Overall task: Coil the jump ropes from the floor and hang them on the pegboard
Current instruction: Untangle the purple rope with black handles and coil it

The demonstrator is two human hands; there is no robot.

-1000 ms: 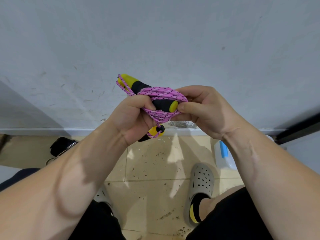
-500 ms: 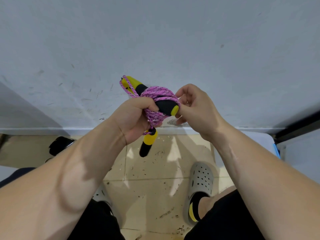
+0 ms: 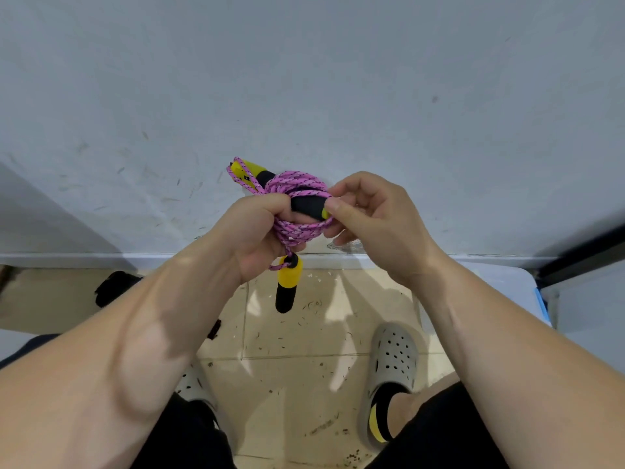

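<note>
Loose handle (image 3: pixel 286 286) had dropped free, dangling below left hand (image 3: pixel 257 231), which gripped coiled pink jump rope (image 3: pixel 294 182) before wall (image 3: pixel 304 79); right hand (image 3: pixel 372 218) pinched wrapped handle (image 3: pixel 309 208) tip. Coiling nearly done; hanging remained, pegboard unseen.

The left hand (image 3: pixel 257 231) hides part of the coiled jump rope (image 3: pixel 297 181).

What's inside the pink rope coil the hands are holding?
A black handle with yellow ends runs through the pink rope coil. The wraps and the left hand cover its middle; the right hand pinches its right tip.
</note>
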